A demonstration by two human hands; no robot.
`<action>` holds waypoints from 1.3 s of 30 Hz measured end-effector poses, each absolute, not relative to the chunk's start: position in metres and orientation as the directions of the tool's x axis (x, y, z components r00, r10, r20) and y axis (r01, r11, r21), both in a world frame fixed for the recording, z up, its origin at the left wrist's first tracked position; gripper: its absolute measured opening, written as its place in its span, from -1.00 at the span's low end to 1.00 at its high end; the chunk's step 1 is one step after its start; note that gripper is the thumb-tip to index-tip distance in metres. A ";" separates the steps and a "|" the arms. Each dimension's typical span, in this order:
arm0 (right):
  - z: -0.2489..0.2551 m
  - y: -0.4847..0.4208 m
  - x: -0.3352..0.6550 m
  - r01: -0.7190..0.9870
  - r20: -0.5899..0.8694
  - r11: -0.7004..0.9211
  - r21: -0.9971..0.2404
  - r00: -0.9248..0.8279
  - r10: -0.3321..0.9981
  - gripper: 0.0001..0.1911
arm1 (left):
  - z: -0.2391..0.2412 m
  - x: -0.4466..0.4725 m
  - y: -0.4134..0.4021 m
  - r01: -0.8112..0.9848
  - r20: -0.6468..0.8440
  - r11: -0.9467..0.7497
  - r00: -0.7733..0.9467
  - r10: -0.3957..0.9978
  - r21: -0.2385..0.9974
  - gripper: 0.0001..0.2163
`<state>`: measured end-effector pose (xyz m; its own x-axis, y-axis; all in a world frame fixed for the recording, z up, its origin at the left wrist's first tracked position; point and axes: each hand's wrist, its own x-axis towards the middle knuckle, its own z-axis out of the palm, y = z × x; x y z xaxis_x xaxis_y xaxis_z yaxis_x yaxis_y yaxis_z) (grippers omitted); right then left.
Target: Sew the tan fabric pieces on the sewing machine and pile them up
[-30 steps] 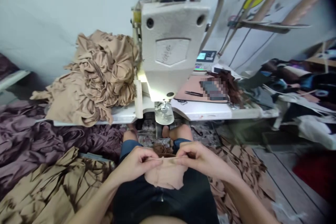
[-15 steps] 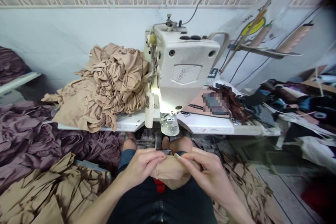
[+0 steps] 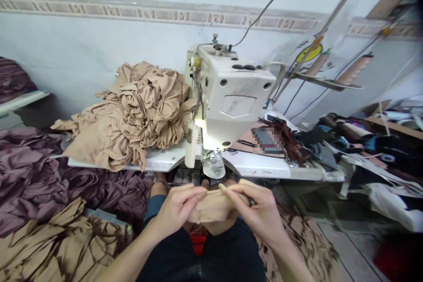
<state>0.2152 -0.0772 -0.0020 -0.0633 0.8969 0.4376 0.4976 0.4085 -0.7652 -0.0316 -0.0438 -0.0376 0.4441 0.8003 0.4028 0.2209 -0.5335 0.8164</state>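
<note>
Between both hands, over my lap, a beige piece of fabric (image 3: 213,208) is stretched by its upper edge. My left hand (image 3: 183,207) pinches its left end between thumb and fingers. At the other end my right hand (image 3: 256,205) grips the fabric, thumb on top near the middle of the edge. The lower part of the fabric hangs loose between my knees. Just beyond the hands stands a white sewing machine (image 3: 236,105), its lamp lit over a small rounded metal work plate (image 3: 213,168). Fabric and machine are apart.
A heap of beige fabric (image 3: 145,110) lies left of the machine on the white table (image 3: 264,166). More beige cloth (image 3: 49,246) and purple cloth (image 3: 29,176) lie lower left. Thread cones (image 3: 355,69) stand on a rack at right, above assorted dark materials (image 3: 390,141).
The view has tilted and shifted slightly, so the machine sits lower. My hands have risen a little toward the work plate, still holding the fabric edge.
</note>
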 end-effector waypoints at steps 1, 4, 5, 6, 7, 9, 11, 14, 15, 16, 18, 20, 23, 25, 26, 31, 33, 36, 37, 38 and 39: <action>-0.002 -0.074 0.215 0.490 0.428 0.388 -0.781 -0.033 0.903 -0.71 | -0.034 -0.029 -0.042 0.216 0.367 -0.491 0.435 0.822 0.844 -0.72; -0.004 -0.060 0.217 0.447 0.356 0.297 -0.844 0.052 0.933 -0.68 | -0.023 -0.023 -0.032 0.214 0.232 -0.340 0.410 0.882 0.916 -0.70; -0.006 -0.055 0.217 0.427 0.324 0.263 -0.865 0.075 0.943 -0.67 | -0.020 -0.021 -0.029 0.221 0.196 -0.301 0.400 0.895 0.928 -0.70; -0.008 -0.051 0.218 0.406 0.291 0.230 -0.884 0.097 0.952 -0.66 | -0.018 -0.019 -0.025 0.230 0.169 -0.272 0.386 0.907 0.934 -0.70; -0.009 -0.046 0.219 0.386 0.260 0.199 -0.901 0.114 0.959 -0.65 | -0.016 -0.019 -0.022 0.242 0.151 -0.250 0.367 0.918 0.938 -0.70; -0.012 -0.040 0.222 0.350 0.222 0.162 -0.923 0.139 0.965 -0.64 | -0.013 -0.017 -0.017 0.267 0.128 -0.220 0.324 0.937 0.938 -0.73; -0.012 -0.036 0.224 0.326 0.212 0.156 -0.932 0.143 0.967 -0.64 | -0.010 -0.017 -0.014 0.288 0.110 -0.199 0.297 0.949 0.937 -0.76; -0.010 -0.039 0.226 0.316 0.204 0.158 -0.935 0.117 0.972 -0.64 | -0.006 -0.020 -0.014 0.279 0.086 -0.178 0.314 0.946 0.944 -0.75; -0.009 -0.042 0.227 0.319 0.200 0.159 -0.935 0.102 0.974 -0.64 | -0.005 -0.021 -0.015 0.257 0.083 -0.171 0.323 0.943 0.951 -0.75; -0.008 -0.047 0.226 0.322 0.200 0.162 -0.933 0.088 0.976 -0.63 | -0.006 -0.023 -0.017 0.231 0.084 -0.167 0.330 0.940 0.958 -0.74; -0.007 -0.056 0.225 0.330 0.212 0.182 -0.926 0.058 0.975 -0.62 | -0.008 -0.028 -0.021 0.194 0.095 -0.174 0.361 0.928 0.965 -0.71; -0.005 -0.066 0.222 0.345 0.246 0.217 -0.913 0.043 0.968 -0.62 | -0.011 -0.032 -0.026 0.199 0.113 -0.213 0.420 0.901 0.957 -0.72; -0.003 -0.074 0.219 0.389 0.315 0.275 -0.879 0.040 0.948 -0.62 | -0.013 -0.034 -0.030 0.231 0.160 -0.297 0.473 0.867 0.927 -0.76; -0.001 -0.073 0.217 0.419 0.356 0.300 -0.857 0.059 0.933 -0.61 | -0.012 -0.032 -0.029 0.243 0.184 -0.324 0.462 0.867 0.915 -0.74; -0.001 -0.071 0.217 0.429 0.366 0.302 -0.852 0.074 0.928 -0.60 | -0.012 -0.031 -0.028 0.245 0.184 -0.319 0.451 0.873 0.915 -0.74; -0.007 -0.049 0.219 0.379 0.295 0.221 -0.899 0.150 0.944 -0.61 | -0.007 -0.023 -0.012 0.250 0.097 -0.207 0.389 0.916 0.946 -0.72; -0.011 -0.040 0.222 0.330 0.250 0.186 -0.926 0.161 0.955 -0.61 | -0.006 -0.020 -0.006 0.275 0.072 -0.178 0.355 0.932 0.945 -0.68; -0.015 -0.030 0.225 0.277 0.211 0.154 -0.949 0.188 0.959 -0.58 | -0.005 -0.013 0.001 0.306 0.093 -0.173 0.257 0.962 0.936 -0.68; -0.016 -0.028 0.226 0.267 0.204 0.147 -0.952 0.198 0.959 -0.57 | -0.005 -0.010 0.002 0.303 0.110 -0.175 0.219 0.970 0.937 -0.70; -0.016 -0.025 0.226 0.260 0.197 0.140 -0.955 0.209 0.958 -0.55 | -0.005 -0.008 0.004 0.293 0.127 -0.178 0.184 0.975 0.939 -0.73; -0.017 -0.023 0.227 0.255 0.194 0.136 -0.957 0.220 0.956 -0.55 | -0.005 -0.005 0.005 0.276 0.146 -0.183 0.152 0.978 0.944 -0.75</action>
